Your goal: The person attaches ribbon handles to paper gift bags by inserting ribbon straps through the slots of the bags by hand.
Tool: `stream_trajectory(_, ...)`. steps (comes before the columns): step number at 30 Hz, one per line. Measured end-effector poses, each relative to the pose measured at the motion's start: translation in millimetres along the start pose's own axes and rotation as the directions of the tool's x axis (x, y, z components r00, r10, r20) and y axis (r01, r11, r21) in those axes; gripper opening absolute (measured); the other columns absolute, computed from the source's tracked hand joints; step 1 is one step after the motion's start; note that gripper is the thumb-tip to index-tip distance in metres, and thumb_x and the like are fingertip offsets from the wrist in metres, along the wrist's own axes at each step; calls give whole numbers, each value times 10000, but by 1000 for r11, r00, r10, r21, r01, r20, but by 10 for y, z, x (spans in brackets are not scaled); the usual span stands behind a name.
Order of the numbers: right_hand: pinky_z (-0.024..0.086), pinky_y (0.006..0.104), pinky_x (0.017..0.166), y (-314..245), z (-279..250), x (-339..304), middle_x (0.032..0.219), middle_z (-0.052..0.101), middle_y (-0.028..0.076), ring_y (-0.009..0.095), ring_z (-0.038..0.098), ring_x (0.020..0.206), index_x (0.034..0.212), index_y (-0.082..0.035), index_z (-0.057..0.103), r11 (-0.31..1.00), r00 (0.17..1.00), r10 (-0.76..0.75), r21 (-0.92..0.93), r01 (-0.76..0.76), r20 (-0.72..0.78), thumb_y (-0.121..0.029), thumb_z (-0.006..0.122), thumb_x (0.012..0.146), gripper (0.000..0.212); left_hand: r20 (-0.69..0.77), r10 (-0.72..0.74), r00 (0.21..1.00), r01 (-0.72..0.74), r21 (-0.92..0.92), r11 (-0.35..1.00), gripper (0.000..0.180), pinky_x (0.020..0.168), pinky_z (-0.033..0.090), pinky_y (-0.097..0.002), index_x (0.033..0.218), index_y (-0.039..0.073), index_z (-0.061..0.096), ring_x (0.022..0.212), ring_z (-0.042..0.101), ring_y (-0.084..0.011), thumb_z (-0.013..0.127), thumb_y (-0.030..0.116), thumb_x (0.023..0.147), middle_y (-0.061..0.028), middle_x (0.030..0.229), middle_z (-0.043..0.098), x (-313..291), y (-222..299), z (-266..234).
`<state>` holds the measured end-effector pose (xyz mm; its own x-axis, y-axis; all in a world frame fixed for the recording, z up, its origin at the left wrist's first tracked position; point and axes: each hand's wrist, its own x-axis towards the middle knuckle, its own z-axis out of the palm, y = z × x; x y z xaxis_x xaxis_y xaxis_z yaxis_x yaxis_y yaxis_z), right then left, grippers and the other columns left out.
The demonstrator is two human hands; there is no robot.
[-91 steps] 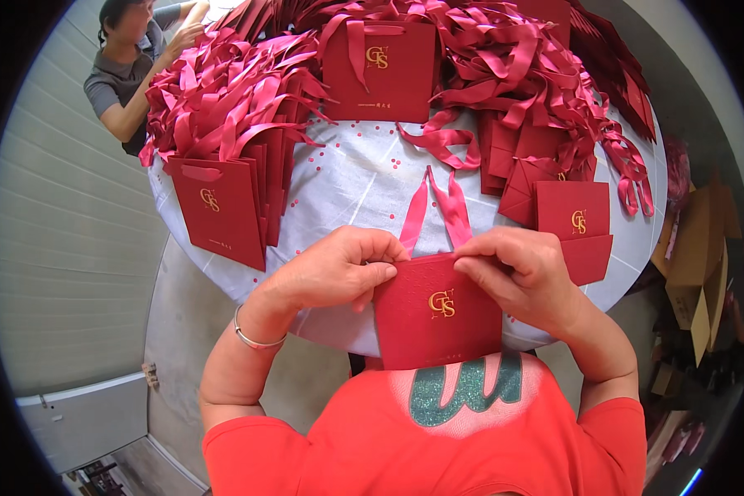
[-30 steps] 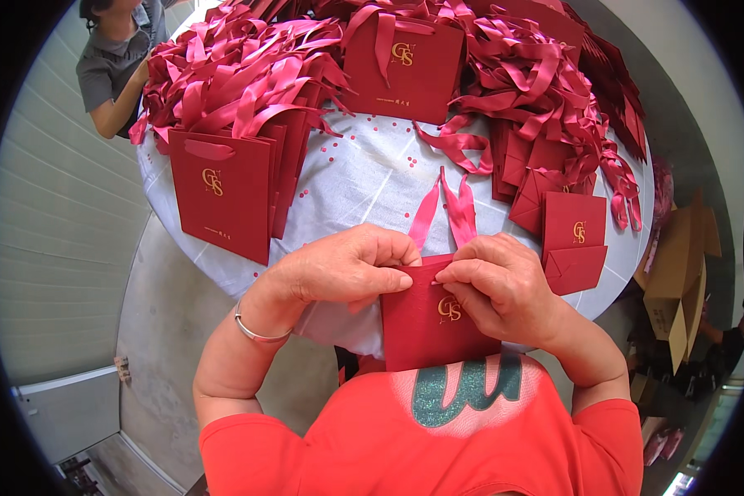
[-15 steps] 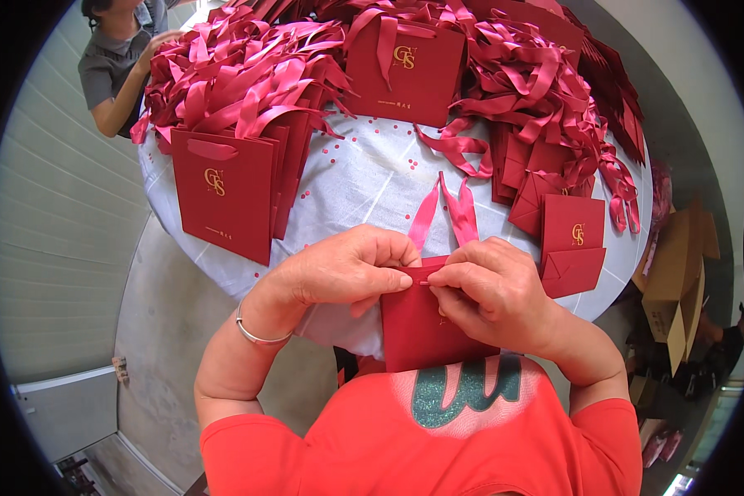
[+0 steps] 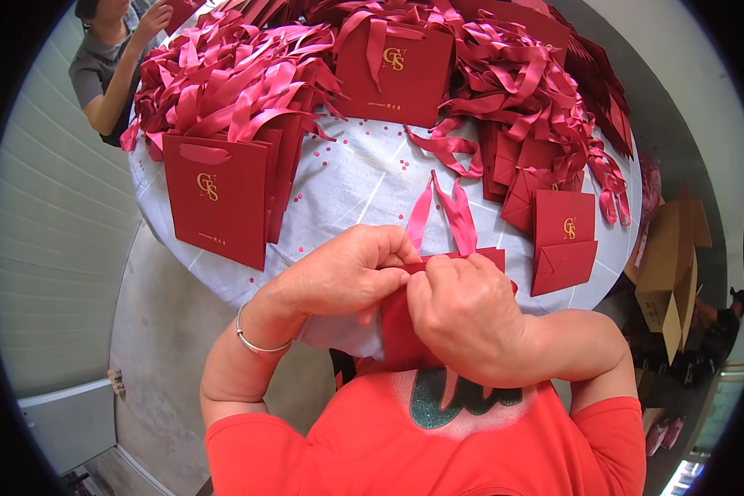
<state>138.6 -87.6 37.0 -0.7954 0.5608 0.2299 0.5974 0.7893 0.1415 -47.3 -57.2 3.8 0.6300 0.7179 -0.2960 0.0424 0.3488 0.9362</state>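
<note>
Close to my body, a red paper gift bag (image 4: 399, 332) stands upright at the table's near edge, partly hidden by my hands. A pink ribbon handle (image 4: 457, 217) rises from its far side in two strands. My left hand (image 4: 362, 269) is closed on the bag's top edge at the left, thumb outside and fingers inside the opening. Curled in front of the bag's upper front is my right hand (image 4: 467, 314), its fingers pressed together near the rim. Whatever those fingers pinch is hidden behind the knuckles.
A white-covered round table (image 4: 351, 194) carries ribboned red bags (image 4: 215, 198) at left, a standing bag (image 4: 397, 74) at the back and piled bags (image 4: 525, 186) at right. A flat folded bag (image 4: 564, 240) lies nearer. A co-worker (image 4: 107, 66) stands far left. Cardboard box (image 4: 668, 273) at right.
My right hand has turned over and curled into a fist in front of the bag, covering more of it. My left hand keeps its hold. The co-worker's hand has risen, holding something red.
</note>
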Motion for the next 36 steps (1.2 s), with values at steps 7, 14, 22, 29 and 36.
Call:
stream_trajectory(7, 460, 298, 503, -143, -106, 231, 636, 579, 73, 174, 605, 570, 658, -56, 582, 993, 979, 26, -117, -2, 201, -131, 644, 663, 98, -16, 142, 990, -140, 83, 987, 75, 459, 435, -243, 956, -36, 566, 508, 561, -90, 511, -18, 909, -40, 703, 615, 32, -119, 14)
stream_trajectory(14, 530, 437, 585, 279, 34, 134, 731, 634, 125, 336, 651, 657, 767, 4, 634, 884, 987, 43, 454, -111, 158, -99, 677, 785, 114, -22, -35, 999, 35, -22, 999, 115, 474, 456, -244, 980, -38, 562, 507, 585, -111, 479, -31, 900, -52, 760, 632, -72, 70, 53)
stream_trajectory(22, 513, 255, 717, 957, -82, 149, 851, 693, 29, 76, 627, 794, 1021, 2, 702, 152, 916, 49, 904, -400, 397, -82, 690, 893, 154, -90, 21, 996, -12, 99, 995, 186, 493, 466, -241, 1049, -40, 584, 523, 593, -100, 520, -40, 874, -57, 802, 667, -96, 73, 134)
stream_trajectory(29, 515, 295, 706, 1005, 71, 331, 921, 715, 95, 140, 653, 805, 1105, 1, 654, 403, 822, -186, 804, -436, 539, -182, 680, 853, 312, -262, 357, 897, -195, 491, 849, 273, 524, 474, -243, 1082, -15, 611, 594, 636, -66, 632, -17, 810, -86, 896, 723, -135, -53, 331)
stream_trajectory(36, 501, 287, 675, 1065, 215, 447, 934, 696, 75, 140, 635, 790, 1171, -24, 637, 240, 613, -398, 722, -649, 683, -237, 696, 838, 400, -386, 362, 849, -201, 397, 895, 261, 470, 439, -214, 1012, 12, 516, 525, 614, -54, 644, -58, 796, -60, 799, 699, -168, -135, 500)
